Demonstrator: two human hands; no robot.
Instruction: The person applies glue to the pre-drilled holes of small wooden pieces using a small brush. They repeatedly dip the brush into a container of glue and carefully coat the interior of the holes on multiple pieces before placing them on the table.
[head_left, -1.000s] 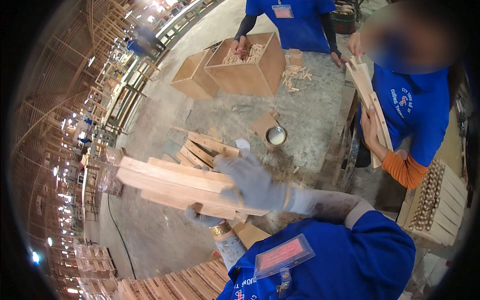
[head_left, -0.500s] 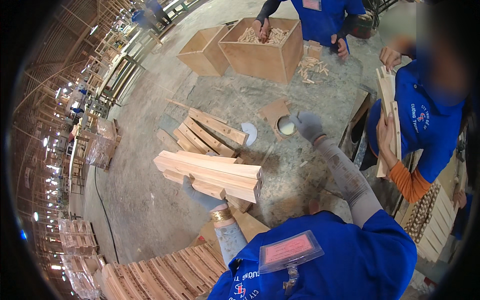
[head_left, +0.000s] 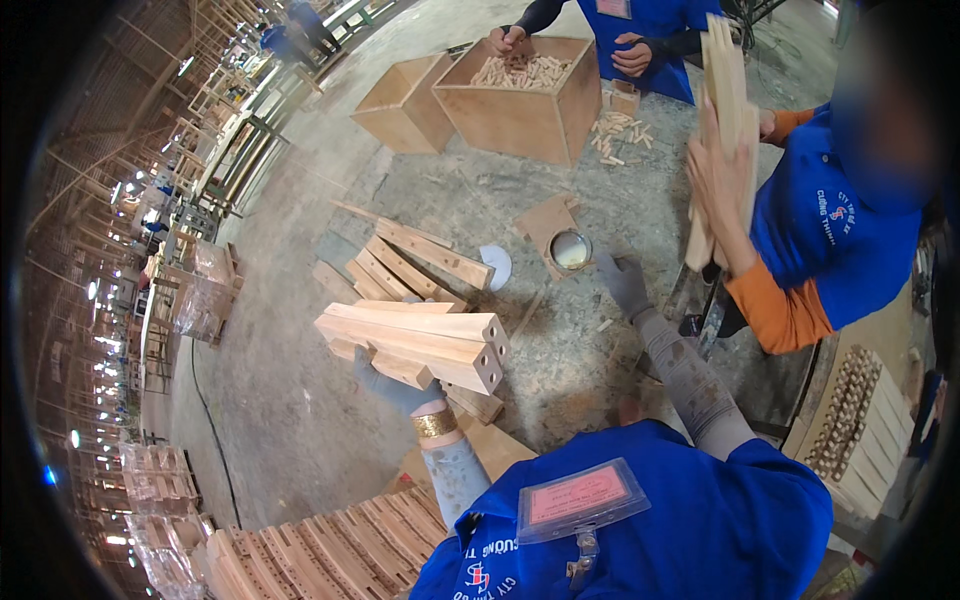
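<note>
My left hand (head_left: 393, 383), in a grey glove, is wrapped under a bundle of pale wooden bars (head_left: 420, 338). Round drilled holes show in the bar ends that face right. My right hand (head_left: 626, 285), gloved as well, is beside a small round can (head_left: 571, 251) of whitish liquid, apart from the bundle. Its fingers look curled together at the can's right side; what they hold, if anything, is hidden. The can stands on a piece of brown cardboard (head_left: 543, 222). More curved wooden bars (head_left: 392, 272) lie beyond the bundle, next to a white disc-like piece (head_left: 497, 267).
Across the grey worktop (head_left: 450, 190) stand a wooden box of dowels (head_left: 520, 105) and another wooden box (head_left: 405, 105). Loose dowels (head_left: 620, 137) lie beside them. A co-worker at right holds wooden bars (head_left: 728, 130); another stands behind the box. Stacked slats (head_left: 330, 545) are at lower left.
My right hand has drawn down from the can's rim. The bundle has turned so its holed ends show more. The right co-worker's bars moved left; the far co-worker's hand left the dowels.
</note>
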